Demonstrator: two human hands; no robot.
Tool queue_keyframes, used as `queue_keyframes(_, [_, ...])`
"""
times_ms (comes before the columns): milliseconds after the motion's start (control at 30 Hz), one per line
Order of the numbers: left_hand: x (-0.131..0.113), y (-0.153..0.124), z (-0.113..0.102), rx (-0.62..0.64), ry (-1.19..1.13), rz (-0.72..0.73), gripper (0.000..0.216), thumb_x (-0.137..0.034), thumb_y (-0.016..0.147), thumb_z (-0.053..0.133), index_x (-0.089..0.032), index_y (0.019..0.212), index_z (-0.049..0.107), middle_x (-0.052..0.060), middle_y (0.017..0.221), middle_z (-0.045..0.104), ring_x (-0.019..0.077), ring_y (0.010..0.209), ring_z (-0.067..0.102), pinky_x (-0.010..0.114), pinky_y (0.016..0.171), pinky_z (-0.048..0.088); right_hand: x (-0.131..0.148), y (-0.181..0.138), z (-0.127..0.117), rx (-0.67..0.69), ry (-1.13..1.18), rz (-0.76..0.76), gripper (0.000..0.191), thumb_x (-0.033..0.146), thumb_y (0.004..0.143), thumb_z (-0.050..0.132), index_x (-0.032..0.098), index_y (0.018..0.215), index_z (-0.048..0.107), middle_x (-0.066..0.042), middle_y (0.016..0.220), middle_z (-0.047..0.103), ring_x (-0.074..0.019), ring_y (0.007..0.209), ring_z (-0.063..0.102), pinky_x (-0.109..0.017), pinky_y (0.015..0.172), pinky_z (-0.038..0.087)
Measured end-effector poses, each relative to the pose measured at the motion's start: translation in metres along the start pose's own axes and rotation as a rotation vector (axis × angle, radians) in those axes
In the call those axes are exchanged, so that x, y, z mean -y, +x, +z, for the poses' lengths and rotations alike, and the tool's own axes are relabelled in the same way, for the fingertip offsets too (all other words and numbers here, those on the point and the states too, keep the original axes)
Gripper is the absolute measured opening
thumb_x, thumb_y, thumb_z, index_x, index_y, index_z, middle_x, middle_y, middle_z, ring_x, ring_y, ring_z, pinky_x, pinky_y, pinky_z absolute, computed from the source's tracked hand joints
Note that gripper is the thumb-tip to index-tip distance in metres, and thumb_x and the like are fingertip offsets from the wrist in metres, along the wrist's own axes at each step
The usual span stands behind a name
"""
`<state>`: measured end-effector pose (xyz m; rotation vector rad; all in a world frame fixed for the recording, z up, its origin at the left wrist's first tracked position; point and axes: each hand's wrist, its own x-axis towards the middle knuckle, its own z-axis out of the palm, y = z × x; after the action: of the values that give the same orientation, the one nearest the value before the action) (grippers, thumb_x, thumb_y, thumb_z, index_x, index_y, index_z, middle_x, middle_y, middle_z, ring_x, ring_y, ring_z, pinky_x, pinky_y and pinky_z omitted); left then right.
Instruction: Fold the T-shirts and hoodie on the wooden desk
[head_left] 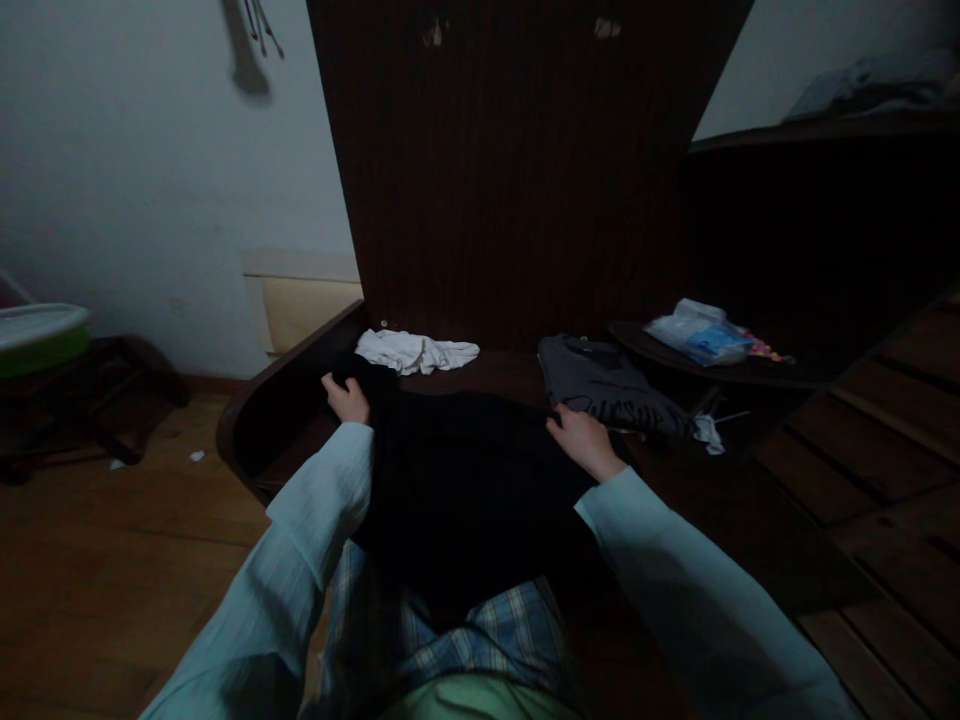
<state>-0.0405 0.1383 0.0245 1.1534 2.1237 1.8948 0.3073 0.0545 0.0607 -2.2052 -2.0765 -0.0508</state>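
Since the room is dim, detail on the black garment (465, 470) is poor, but it lies spread flat on the dark wooden platform (720, 520) directly ahead of me, its near edge reaching toward my lap. Left hand (347, 398) sits at the garment's far left corner, fingers curled over a bunched bit of the cloth; I read that as a pinch on the fabric. Right hand (583, 440) rests flat on the far right edge, palm down, fingers loose and extended, holding nothing that I can make out.

Handling judgement: soft, limp cloth, light, no stiffness. It will sag and drape wherever it is not supported, and folds will slide on the smooth wood. Best holds look like the two far corners or a seam line, pinched between thumb and fingers, both hands level so the panel hangs even. Nothing fragile about it.

Beyond the left hand, a crumpled white cloth (416, 351) lies near the back panel, apart from the black piece. Just past the right hand, a folded grey garment (607, 385) with a striped hem sits touching or nearly touching the black one; I cannot tell which. Further right, a plastic packet (701, 335) with blue contents rests on a low round shelf (660, 350). A green-rimmed basin (41, 335) stands far left, well apart.
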Motion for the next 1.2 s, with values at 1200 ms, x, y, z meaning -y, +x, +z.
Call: queue_keyframes(1200, [-0.021, -0.08, -0.015, 1.131, 0.449, 0.934, 0.044, -0.042, 0.08, 0.046, -0.025, 0.121, 0.051, 0.005, 0.131, 0.047, 0.0291, 0.121, 0.04, 0.049, 0.094, 0.036, 0.054, -0.039, 0.04, -0.073, 0.209, -0.441, 0.035, 0.03, 0.087, 0.039, 0.016, 0.117, 0.049, -0.012, 0.108, 0.057, -0.0228, 0.102, 0.052, -0.035, 0.084, 0.045])
